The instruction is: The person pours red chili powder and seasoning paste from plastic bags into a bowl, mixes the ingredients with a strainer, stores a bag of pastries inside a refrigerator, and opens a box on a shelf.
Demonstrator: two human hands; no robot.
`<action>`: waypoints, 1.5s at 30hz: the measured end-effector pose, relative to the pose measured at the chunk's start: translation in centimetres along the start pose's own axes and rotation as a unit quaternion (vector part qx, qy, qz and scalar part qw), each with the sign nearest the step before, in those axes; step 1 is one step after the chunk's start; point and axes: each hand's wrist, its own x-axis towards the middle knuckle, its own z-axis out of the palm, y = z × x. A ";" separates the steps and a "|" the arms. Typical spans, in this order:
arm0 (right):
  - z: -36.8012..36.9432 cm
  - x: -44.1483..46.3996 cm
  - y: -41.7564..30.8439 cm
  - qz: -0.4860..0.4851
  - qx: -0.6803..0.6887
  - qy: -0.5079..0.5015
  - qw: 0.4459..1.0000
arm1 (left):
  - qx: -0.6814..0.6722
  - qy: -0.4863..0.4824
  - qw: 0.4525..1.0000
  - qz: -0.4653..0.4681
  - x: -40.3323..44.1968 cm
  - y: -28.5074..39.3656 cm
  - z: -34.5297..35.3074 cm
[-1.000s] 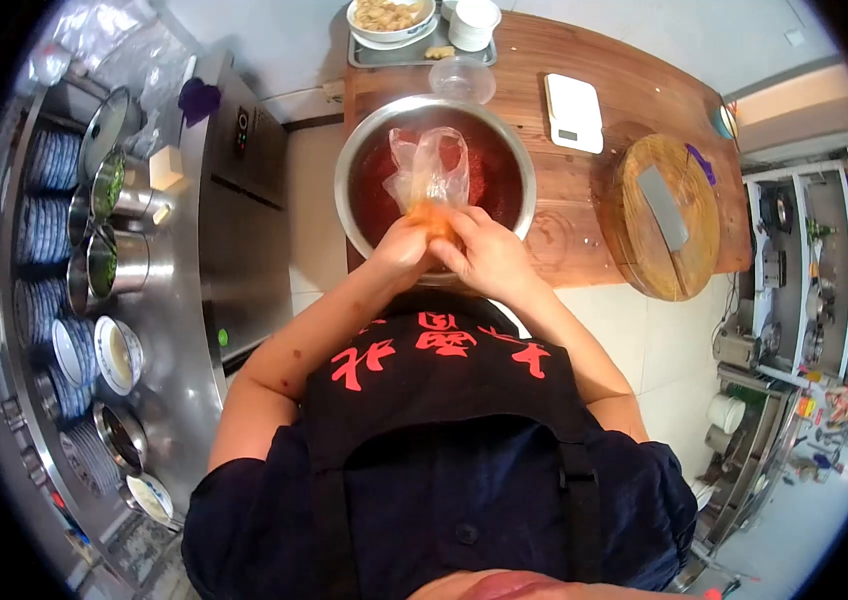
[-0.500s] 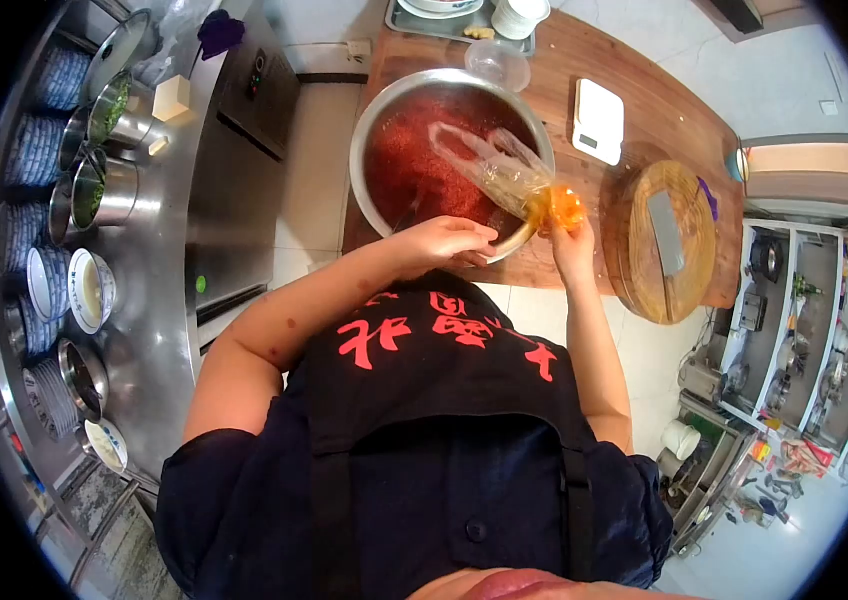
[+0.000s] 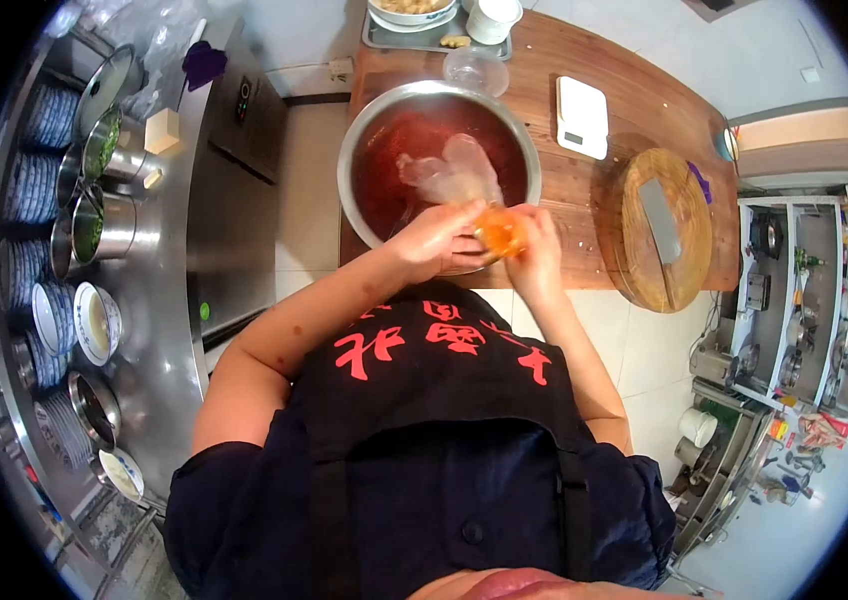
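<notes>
A clear plastic bag (image 3: 459, 172) with an orange, shiny lower part hangs over a large steel bowl (image 3: 349, 190). Its loose, see-through end points away from me across the bowl. My right hand (image 3: 538, 255) is closed around the orange part near the bowl's front rim. My left hand (image 3: 432, 240) has its fingers curled against the bag from the other side, partly hidden behind it. Inside the bowl lies a deep red, finely broken-up mass (image 3: 394, 150), its kind not clear.
Right of the bowl are a white kitchen scale (image 3: 581, 112) and a round wooden chopping board (image 3: 634, 260) bearing a cleaver (image 3: 660, 222). Behind the bowl stand a clear plastic tub (image 3: 477, 72) and a metal tray (image 3: 379, 40). A steel counter (image 3: 159, 330) with pots and bowls runs along the left.
My right hand has brought the bag's orange part left and slightly nearer me. My left hand now meets the bag, whose loose end has swung up and bunched over the bowl.
</notes>
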 end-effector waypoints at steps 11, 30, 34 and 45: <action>2.2 0.9 -0.3 0.193 0.203 -0.048 0.959 | -0.089 0.023 0.990 0.103 0.1 -0.7 -1.6; 5.4 2.4 0.9 0.284 0.446 -0.115 0.841 | -0.008 0.111 0.963 0.246 0.5 0.1 -2.5; 6.2 3.2 0.5 0.280 0.434 -0.113 0.849 | 0.164 0.133 0.925 0.317 3.1 -1.7 -4.5; 5.4 4.1 0.0 0.078 0.266 -0.110 0.955 | 0.510 0.176 0.712 0.450 2.5 -0.6 -2.7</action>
